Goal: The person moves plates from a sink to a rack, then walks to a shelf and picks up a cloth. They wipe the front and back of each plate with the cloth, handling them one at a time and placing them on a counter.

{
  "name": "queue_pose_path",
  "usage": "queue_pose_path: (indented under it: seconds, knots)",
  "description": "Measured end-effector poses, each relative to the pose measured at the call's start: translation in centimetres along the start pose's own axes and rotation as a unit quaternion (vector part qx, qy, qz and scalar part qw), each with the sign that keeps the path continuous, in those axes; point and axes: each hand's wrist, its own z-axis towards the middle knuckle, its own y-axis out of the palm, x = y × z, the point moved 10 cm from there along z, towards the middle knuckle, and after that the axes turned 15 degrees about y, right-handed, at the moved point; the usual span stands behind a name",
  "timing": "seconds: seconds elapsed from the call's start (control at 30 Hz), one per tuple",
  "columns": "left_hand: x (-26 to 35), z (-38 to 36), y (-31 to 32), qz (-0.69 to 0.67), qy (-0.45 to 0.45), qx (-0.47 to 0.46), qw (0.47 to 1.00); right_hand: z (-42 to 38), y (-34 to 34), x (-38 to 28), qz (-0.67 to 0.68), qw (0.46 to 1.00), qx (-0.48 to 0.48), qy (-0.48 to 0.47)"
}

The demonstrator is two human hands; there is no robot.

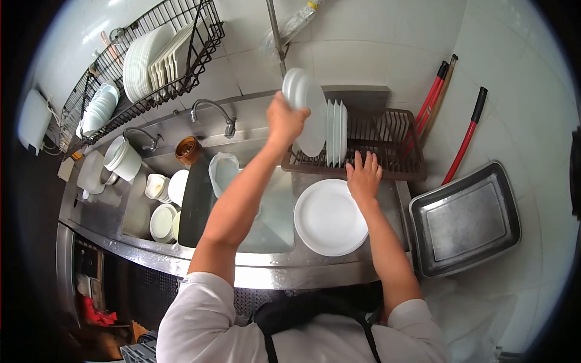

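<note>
My left hand [287, 123] is raised over the left end of the brown dish rack [387, 171], its fingers closed round some small white bowls [295, 86], slightly blurred. Just behind them a large white plate [314, 121] stands on edge in the rack. Several white plates [336, 133] stand upright beside it. My right hand [364, 176] lies with fingers spread at the rack's front rim, close to those plates. Below it, partly under my right wrist, a round white plate [330, 216] lies on the steel counter.
Left of the plate is a sink basin [266, 233] with a faucet [229, 126] behind. Dirty-looking bowls [162, 222] fill the far-left basin. A wire shelf [181, 85] with stacked plates hangs upper left. A metal tray [466, 221] and red-handled tools [465, 145] stand at right.
</note>
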Motion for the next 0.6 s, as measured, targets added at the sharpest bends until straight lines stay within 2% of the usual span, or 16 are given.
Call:
queue_pose_path:
  seconds: [0.1,0.13,0.23,0.27,0.33,0.4,0.47,0.57,0.6]
  knots:
    - [4.9,-2.1,-5.0,-0.050,0.072,-0.008,0.996,1.5,0.8,2.0,0.117,0.992,-0.034,0.045]
    - [5.7,-3.5,-6.1,-0.055,0.091,-0.032,0.994,2.2,-0.5,2.6,0.201,0.978,-0.024,0.056]
    - [7.9,-9.1,-8.0,-0.057,0.150,-0.112,0.981,4.9,-2.0,5.4,0.379,0.910,-0.029,0.163]
    - [8.7,-11.3,-8.0,-0.047,0.174,-0.144,0.973,5.6,-3.2,5.6,0.385,0.905,-0.019,0.178]
    - [9.5,-16.3,-6.5,0.045,0.223,-0.264,0.937,7.4,-3.7,6.3,0.393,0.902,-0.009,0.182]
    - [10.7,-20.6,-4.6,0.001,0.327,-0.305,0.895,9.4,-2.6,6.8,0.395,0.890,-0.072,0.216]
    - [8.6,-24.5,-2.6,0.004,0.397,-0.297,0.868,9.6,-2.6,5.6,0.446,0.855,-0.141,0.223]
    - [7.1,-28.3,-0.8,0.039,0.459,-0.310,0.832,10.0,-2.0,3.6,0.412,0.868,-0.183,0.208]
    - [6.8,-29.1,-0.2,0.056,0.472,-0.318,0.820,10.4,-1.0,2.9,0.367,0.893,-0.190,0.179]
